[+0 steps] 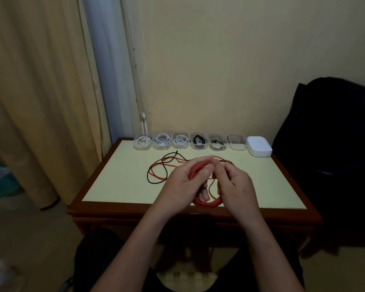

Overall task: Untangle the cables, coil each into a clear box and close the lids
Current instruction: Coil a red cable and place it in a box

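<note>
A red cable (pixel 209 203) is partly wound into a coil that my left hand (pixel 181 184) grips above the table's front half. My right hand (pixel 236 186) pinches a strand of the same red cable beside the coil. The loose rest of the red cable (pixel 156 165) lies on the table, crossed by a thin black cable (pixel 167 163). Along the back edge stand several clear boxes: three with white cables (pixel 161 141), two with dark cables (pixel 198 141), and one empty box (pixel 237 142). A stack of white lids (pixel 259 146) sits at the right end.
The table (pixel 118 175) has a pale yellow top and a dark wooden rim. A dark bag or chair (pixel 329 144) stands to the right. Curtains (pixel 40 91) hang at the left, with cords against the wall behind the boxes.
</note>
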`<state>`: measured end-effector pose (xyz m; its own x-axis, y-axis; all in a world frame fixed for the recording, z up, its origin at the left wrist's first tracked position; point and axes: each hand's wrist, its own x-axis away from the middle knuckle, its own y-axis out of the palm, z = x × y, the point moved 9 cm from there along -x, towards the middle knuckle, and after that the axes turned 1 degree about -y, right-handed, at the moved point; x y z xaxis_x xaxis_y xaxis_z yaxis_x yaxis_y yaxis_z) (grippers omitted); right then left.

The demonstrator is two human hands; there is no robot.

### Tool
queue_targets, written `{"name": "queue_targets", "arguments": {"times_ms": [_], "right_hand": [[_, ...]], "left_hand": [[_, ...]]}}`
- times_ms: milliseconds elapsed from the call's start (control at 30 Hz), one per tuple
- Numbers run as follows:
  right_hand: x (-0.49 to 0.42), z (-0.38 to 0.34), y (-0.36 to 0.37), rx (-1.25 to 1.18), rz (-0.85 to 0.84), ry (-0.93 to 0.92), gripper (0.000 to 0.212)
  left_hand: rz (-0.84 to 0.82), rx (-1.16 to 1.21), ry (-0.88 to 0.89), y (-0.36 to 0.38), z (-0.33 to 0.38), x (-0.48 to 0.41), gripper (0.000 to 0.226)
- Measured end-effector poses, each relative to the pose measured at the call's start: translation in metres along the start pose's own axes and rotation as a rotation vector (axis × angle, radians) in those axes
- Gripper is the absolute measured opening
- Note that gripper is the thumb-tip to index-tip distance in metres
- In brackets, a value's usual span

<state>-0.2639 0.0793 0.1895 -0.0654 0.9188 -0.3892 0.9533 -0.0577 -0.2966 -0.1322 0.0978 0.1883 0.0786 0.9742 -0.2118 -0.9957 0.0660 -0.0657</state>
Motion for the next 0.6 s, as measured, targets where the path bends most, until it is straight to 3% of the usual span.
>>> {"name": "queue_targets", "arguments": {"times_ms": [100, 200, 333, 500, 600], "right_hand": [[-0.001, -0.002, -0.001, -0.004, 0.011, -0.007, 0.049], [-0.002, -0.001, -0.001, -0.074, 0.005, 0.018, 0.046], [-0.002, 0.004, -0.001, -0.117, -0.027, 0.053, 0.052], [-0.007, 0.012, -0.019, -0.122, 0.048, 0.014, 0.017], [-0.008, 0.017, -0.026, -0.083, 0.064, 0.006, 0.007]], "left_hand": [[-0.019, 0.069, 0.009, 0.003, 0.000, 0.000, 0.028], [-0.037, 0.427, -0.069, 0.008, -0.006, 0.000, 0.034], [0.003, 0.733, -0.155, -0.002, -0.008, -0.004, 0.039], [0.103, 1.152, -0.215, -0.041, -0.013, -0.009, 0.034], [0.160, 1.310, -0.190, -0.066, -0.014, -0.007, 0.027]]}}
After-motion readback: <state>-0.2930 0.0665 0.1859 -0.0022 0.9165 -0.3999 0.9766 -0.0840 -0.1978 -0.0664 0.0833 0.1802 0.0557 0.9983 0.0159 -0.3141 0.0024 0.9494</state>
